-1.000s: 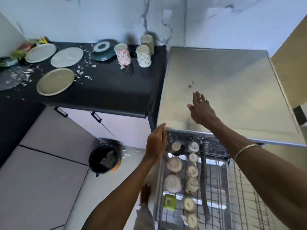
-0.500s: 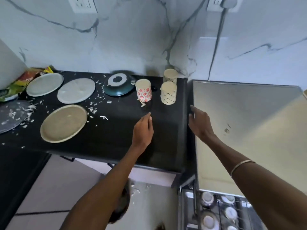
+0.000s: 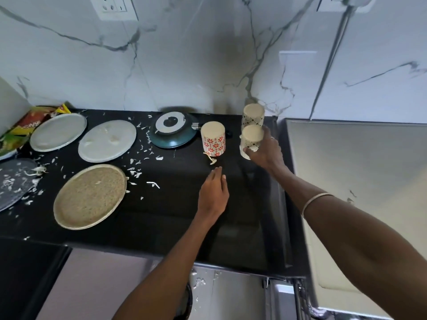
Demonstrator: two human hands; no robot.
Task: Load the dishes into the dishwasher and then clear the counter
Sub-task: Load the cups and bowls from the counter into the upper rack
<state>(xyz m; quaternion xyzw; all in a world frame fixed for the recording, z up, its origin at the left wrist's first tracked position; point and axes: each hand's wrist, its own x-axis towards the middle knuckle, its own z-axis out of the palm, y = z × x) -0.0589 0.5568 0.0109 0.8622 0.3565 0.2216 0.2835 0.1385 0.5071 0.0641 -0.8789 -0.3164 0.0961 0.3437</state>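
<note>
The right hand [image 3: 265,148] has its fingers [image 3: 250,150] curled round the nearer dotted cup [image 3: 250,140] on the counter [image 3: 175,204], likely to lift it for the dishwasher, while the left hand [image 3: 213,192], fingers straight and released, reaches toward the red-flowered cup [image 3: 213,138] just beyond its fingertips.

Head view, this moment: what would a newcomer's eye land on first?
The right hand gripping a dotted cup at the black counter's right end, with the left hand open near the red-flowered cup. Then the speckled tan plate front left, amid scattered white scraps.
</note>
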